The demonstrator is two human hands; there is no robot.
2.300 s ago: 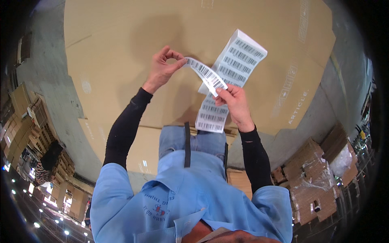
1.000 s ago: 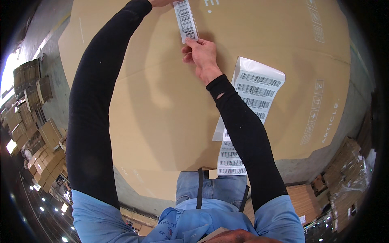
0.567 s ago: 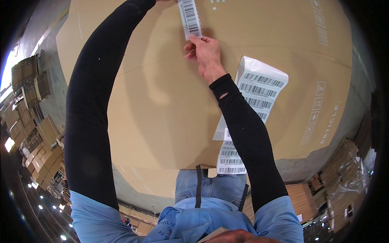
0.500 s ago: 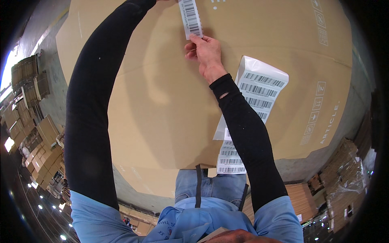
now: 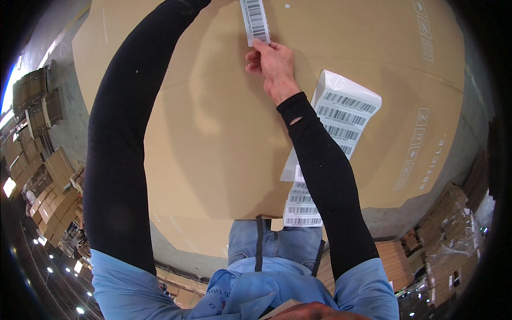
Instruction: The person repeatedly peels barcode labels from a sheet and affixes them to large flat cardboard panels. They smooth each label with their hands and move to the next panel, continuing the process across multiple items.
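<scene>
A white barcode label (image 5: 255, 21) stands lengthwise over the large brown cardboard box (image 5: 213, 133), its upper end cut off by the picture's edge. My right hand (image 5: 276, 66) pinches the label's near end between thumb and fingers. The black-sleeved left arm (image 5: 120, 122) reaches up to the top edge, and my left hand lies beyond it, out of sight. Next to my right forearm, a folded strip of barcode labels (image 5: 344, 114) rests on the box. Part of that strip hangs over the near edge, and the forearm covers some of it.
The box's near edge is close to my jeans (image 5: 248, 240). On the left stand stacks of flattened cardboard and cartons (image 5: 53, 208). Plastic-wrapped cardboard (image 5: 448, 240) stands at the lower right, with grey floor (image 5: 392, 221) between it and the box.
The label and my right hand have shifted slightly up and to the right. The thumb pinch stays the same. The label strip keeps its place on the box.
</scene>
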